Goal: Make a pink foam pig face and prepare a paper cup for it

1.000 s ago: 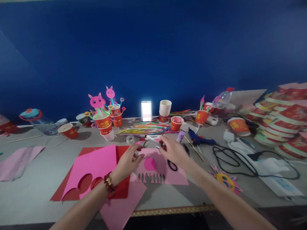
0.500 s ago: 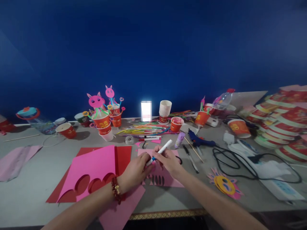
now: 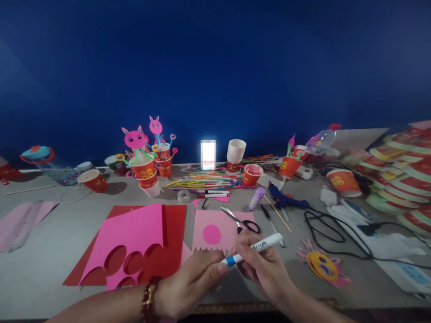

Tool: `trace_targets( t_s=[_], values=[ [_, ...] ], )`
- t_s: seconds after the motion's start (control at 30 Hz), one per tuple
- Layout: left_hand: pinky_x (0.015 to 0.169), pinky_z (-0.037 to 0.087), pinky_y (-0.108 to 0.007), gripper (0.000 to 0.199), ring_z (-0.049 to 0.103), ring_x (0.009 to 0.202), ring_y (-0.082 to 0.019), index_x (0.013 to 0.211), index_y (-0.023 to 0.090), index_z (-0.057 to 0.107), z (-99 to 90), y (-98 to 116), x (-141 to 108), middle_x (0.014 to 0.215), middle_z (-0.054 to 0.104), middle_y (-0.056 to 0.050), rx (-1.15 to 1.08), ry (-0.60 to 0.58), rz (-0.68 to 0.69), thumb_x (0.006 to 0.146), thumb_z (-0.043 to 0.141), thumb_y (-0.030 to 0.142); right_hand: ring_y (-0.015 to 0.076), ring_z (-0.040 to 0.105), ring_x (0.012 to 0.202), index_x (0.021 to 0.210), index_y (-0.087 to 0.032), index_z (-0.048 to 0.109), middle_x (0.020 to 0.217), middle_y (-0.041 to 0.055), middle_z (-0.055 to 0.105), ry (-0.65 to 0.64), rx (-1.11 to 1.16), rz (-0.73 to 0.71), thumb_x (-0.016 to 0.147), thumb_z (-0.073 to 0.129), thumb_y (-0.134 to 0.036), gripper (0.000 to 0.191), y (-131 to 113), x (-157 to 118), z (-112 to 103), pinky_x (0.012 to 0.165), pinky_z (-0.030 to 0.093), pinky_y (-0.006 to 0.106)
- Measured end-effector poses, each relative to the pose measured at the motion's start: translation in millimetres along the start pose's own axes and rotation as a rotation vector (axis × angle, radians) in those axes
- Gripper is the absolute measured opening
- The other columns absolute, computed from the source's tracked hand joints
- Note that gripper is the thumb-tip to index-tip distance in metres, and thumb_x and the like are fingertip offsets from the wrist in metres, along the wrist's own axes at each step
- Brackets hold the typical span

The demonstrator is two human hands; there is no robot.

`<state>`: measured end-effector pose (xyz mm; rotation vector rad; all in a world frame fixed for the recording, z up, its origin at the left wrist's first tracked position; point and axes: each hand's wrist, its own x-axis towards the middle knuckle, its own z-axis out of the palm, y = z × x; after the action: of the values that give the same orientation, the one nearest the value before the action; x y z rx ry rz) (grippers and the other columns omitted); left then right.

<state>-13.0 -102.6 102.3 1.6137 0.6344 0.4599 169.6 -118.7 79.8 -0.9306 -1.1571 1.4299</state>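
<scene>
My right hand [image 3: 264,264] grips a white acrylic marker [image 3: 267,243] with a blue band, tilted down to the left. At its lower end, the thumb of my left hand [image 3: 198,276] meets the marker. The left fingers are closed, and what they pinch, if anything, is hidden. Just beyond the hands lies a light pink sheet [image 3: 202,220] with a cut, jagged lower edge. On that sheet rest a bright pink paper circle [image 3: 212,234] and black-handled scissors [image 3: 240,220], blades partly apart.
Bright pink cut paper [image 3: 138,229] overlies red sheets [image 3: 175,233] on the left. A glue gun [image 3: 286,198], glue stick [image 3: 257,198] and black pen [image 3: 271,222] lie to the right, near a yellow paper face [image 3: 323,267]. Pipe cleaners [image 3: 202,181] and stacked cups [image 3: 236,152] stand behind.
Both hands have come nearer to me with the marker, off the light pink sheet. The pink circle and the scissors are now uncovered. My view has shifted slightly.
</scene>
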Motion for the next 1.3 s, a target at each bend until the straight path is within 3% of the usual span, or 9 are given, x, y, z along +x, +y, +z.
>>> trace_targets(
  t_s=[0.1,0.17,0.27,0.33,0.4,0.5,0.67,0.87,1.3],
  values=[
    [0.05,0.026,-0.024,0.045,0.029,0.053,-0.01,0.07,0.021,0.038,4.5,-15.3,-6.9,0.062,0.035,0.004,-0.26,-0.015,-0.064,0.098,0.036,0.056,0.0053,0.027,0.035,0.06,-0.02,0.056,0.044,-0.0071,0.039,0.113,0.008,-0.008,0.081,0.067,-0.051,0.039,-12.0,6.4,-13.8,0.035,0.02,0.021],
    [0.045,0.023,-0.023,0.048,0.023,0.049,-0.01,0.066,0.023,0.029,2.0,-31.7,-15.4,0.06,0.027,0.006,-0.389,0.055,-0.126,0.096,0.032,0.059,0.0064,0.023,0.035,0.059,-0.022,0.052,0.043,-0.0084,0.034,0.357,0.024,-0.101,0.081,0.066,-0.05,0.038,-24.7,11.2,-32.1,0.034,0.019,0.021],
    [0.052,0.04,-0.024,0.048,0.04,0.053,-0.012,0.068,0.022,0.039,-10.8,-50.0,-25.3,0.06,0.041,0.002,-0.04,0.296,-0.098,0.1,0.022,0.054,0.0069,0.018,0.035,0.057,-0.023,0.046,0.04,-0.0101,0.025,0.516,0.048,-0.2,0.085,0.062,-0.047,0.04,-33.0,14.7,-52.6,0.034,0.02,0.021],
    [0.079,0.05,-0.032,0.03,0.059,0.081,-0.019,0.087,0.022,0.057,-21.0,-55.0,-24.2,0.088,0.064,-0.006,0.492,0.22,0.024,0.099,0.038,0.042,0.0069,0.029,0.036,0.068,-0.021,0.055,0.042,-0.0087,0.036,0.342,-0.011,-0.039,0.084,0.066,-0.047,0.032,-24.3,17.2,-52.5,0.035,0.024,0.019],
    [0.101,0.044,-0.044,0.019,0.059,0.11,-0.026,0.106,0.022,0.061,-28.4,-58.0,-17.2,0.116,0.067,-0.01,0.882,0.089,0.18,0.098,0.045,0.027,0.0077,0.041,0.042,0.074,-0.02,0.057,0.052,-0.006,0.049,0.181,-0.097,0.072,0.085,0.067,-0.048,0.031,-7.5,23.1,-44.7,0.039,0.032,0.019],
    [0.107,0.044,-0.047,0.026,0.056,0.123,-0.027,0.119,0.02,0.059,-31.3,-66.2,-5.3,0.131,0.062,-0.01,1.147,0.074,0.246,0.094,0.051,0.017,0.0104,0.053,0.05,0.081,-0.02,0.057,0.062,-0.0044,0.057,0.103,-0.181,0.053,0.083,0.067,-0.048,0.03,17.8,38.7,-35.1,0.048,0.045,0.022],
    [0.104,0.047,-0.044,0.029,0.055,0.125,-0.027,0.122,0.016,0.057,-23.2,-82.6,3.1,0.134,0.061,-0.013,1.274,0.119,0.236,0.093,0.054,0.017,0.0136,0.057,0.063,0.084,-0.02,0.06,0.072,-0.0018,0.061,0.001,-0.406,-0.079,0.084,0.065,-0.037,0.017,37.7,63.1,-34.2,0.059,0.046,0.025],
    [0.102,0.048,-0.042,0.024,0.058,0.122,-0.027,0.117,0.014,0.06,-17.1,-88.5,6.8,0.129,0.064,-0.014,1.299,0.155,0.245,0.094,0.055,0.021,0.0142,0.046,0.062,0.066,-0.022,0.049,0.062,-0.0039,0.05,0.079,-0.619,-0.217,0.081,0.057,-0.018,0.017,56.4,74.1,-26.0,0.059,0.037,0.026],
    [0.104,0.048,-0.042,0.031,0.057,0.123,-0.027,0.124,0.013,0.056,-22.4,-86.5,3.9,0.131,0.063,-0.014,1.194,0.158,0.248,0.096,0.051,0.023,0.0139,0.046,0.06,0.067,-0.021,0.051,0.063,-0.0031,0.052,0.026,-0.7,-0.219,0.084,0.05,-0.016,0.018,66.0,71.9,-27.5,0.058,0.036,0.026]
  ],
)
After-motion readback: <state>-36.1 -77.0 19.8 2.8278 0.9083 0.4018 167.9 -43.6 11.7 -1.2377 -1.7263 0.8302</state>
